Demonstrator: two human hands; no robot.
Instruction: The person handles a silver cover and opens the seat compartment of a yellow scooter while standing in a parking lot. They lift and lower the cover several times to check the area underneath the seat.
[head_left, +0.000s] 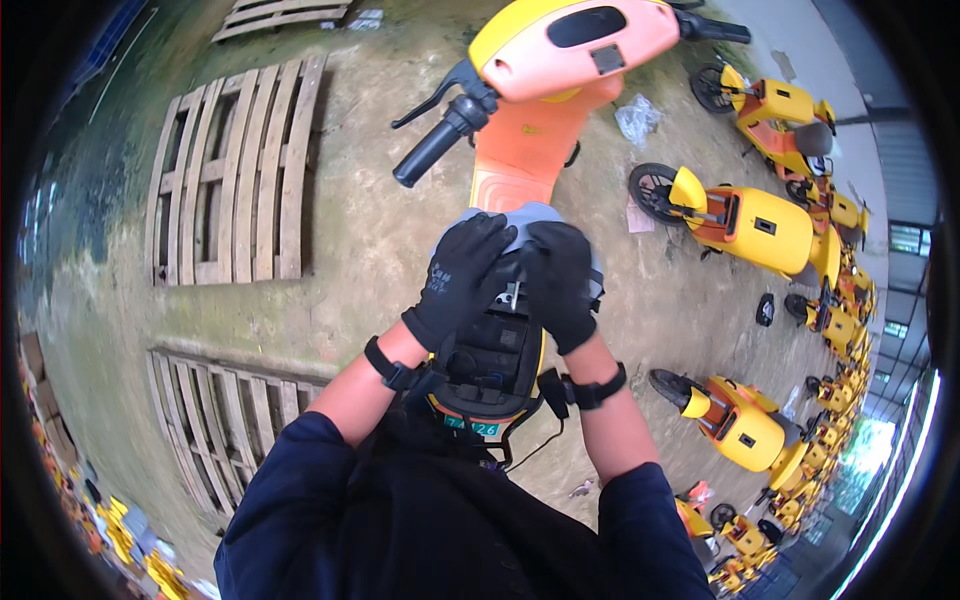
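Scooter (520, 160), orange and yellow, stands directly below the camera on the dirt floor (370, 250), handlebar end pointing away from the person. Its open compartment (490, 360) sits mid-frame, black inside, with cabling and a small metal part visible between the gloves. A grey seat piece (530, 215) shows just above the fingers.

Left hand (462, 280): black glove, fingers curled over the upper left edge of the compartment, touching the grey piece. Right hand (560, 285): black glove, fingers bent down onto the upper right edge, just beside the left one. Both hands are pressed onto the part, close together; whether either is pinching the small metal piece between them I cannot tell. Black straps sit on both wrists. Dark blue sleeves come in from the lower edge.

Left handlebar grip (435, 145) with brake lever sticks out toward the left; right grip (715, 30) is near the top edge.

Surroundings: two wooden pallets lie flat on the floor to the left, one large (235, 170), one lower (230, 410), and another is at the top edge (285, 15). A row of yellow scooters (760, 230) runs along the right side, curving toward the lower right. A crumpled clear plastic bag (638, 118) lies on the floor near the front of the orange scooter.
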